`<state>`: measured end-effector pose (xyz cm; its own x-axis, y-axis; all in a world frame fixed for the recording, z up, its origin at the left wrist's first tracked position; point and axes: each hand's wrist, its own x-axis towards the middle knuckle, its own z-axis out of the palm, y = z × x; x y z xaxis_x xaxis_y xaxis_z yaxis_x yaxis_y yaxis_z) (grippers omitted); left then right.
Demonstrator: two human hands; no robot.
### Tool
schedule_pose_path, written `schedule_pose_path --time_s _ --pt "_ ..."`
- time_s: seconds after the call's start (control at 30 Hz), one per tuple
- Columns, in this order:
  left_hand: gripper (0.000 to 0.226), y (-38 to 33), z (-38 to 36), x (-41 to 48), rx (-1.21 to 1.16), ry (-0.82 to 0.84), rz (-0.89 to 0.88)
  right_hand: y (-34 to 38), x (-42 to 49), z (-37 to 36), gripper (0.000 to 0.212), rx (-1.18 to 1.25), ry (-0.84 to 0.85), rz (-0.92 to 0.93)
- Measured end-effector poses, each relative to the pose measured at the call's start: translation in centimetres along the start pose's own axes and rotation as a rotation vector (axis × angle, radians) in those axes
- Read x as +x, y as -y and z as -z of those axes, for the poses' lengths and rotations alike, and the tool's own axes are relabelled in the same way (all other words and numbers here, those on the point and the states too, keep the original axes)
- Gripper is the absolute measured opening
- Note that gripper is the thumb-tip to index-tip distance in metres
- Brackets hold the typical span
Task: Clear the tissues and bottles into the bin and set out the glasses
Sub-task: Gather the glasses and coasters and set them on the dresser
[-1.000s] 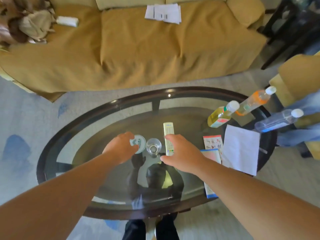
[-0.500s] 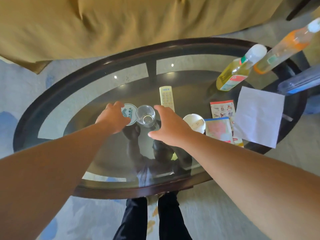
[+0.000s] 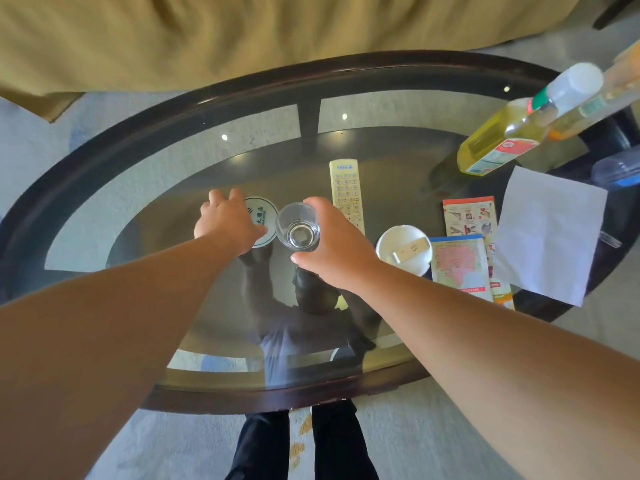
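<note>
A clear drinking glass (image 3: 298, 229) stands upright at the middle of the oval glass table (image 3: 145, 140), and my right hand (image 3: 334, 244) grips it from the right side. Just left of it lies a round white coaster (image 3: 262, 213) with a green logo; my left hand (image 3: 227, 221) holds its left edge, thumb on top. At the table's right end are a yellow bottle (image 3: 502, 140), an orange bottle (image 3: 599, 98) and a blue bottle (image 3: 616, 168). A white tissue (image 3: 550, 233) lies flat below them.
A cream remote (image 3: 345, 190) lies just beyond my right hand. A white dish (image 3: 403, 251) with a small box sits to its right, beside leaflets (image 3: 460, 263). A tan sofa (image 3: 242, 32) runs along the far side. My legs stand at the near rim.
My right hand has moved left onto the glass and closed round it. My left hand stays on the coaster. The view has tipped down and closer to the table.
</note>
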<state>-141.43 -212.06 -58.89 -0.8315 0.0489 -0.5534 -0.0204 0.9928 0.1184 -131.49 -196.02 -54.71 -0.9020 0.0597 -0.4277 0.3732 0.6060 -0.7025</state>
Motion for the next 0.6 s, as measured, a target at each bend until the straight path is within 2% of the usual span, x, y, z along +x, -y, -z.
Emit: schedule_pose_path --time_s 0.23,0.43,0.6 --pt "0.077 0.0 0.3 1.3 0.044 0.014 0.038 -0.2 0.4 -0.5 0.061 0.039 -0.04 0.016" --pt "0.029 0.8 1.2 0.9 -0.018 0.002 -0.06 0.5 -0.2 -0.1 0.057 0.02 -0.032 -0.008" --pt "0.01 1.6 3.4 -1.5 -0.111 -0.042 -0.158 2.0 -2.2 1.2 0.055 0.029 -0.039 -0.02"
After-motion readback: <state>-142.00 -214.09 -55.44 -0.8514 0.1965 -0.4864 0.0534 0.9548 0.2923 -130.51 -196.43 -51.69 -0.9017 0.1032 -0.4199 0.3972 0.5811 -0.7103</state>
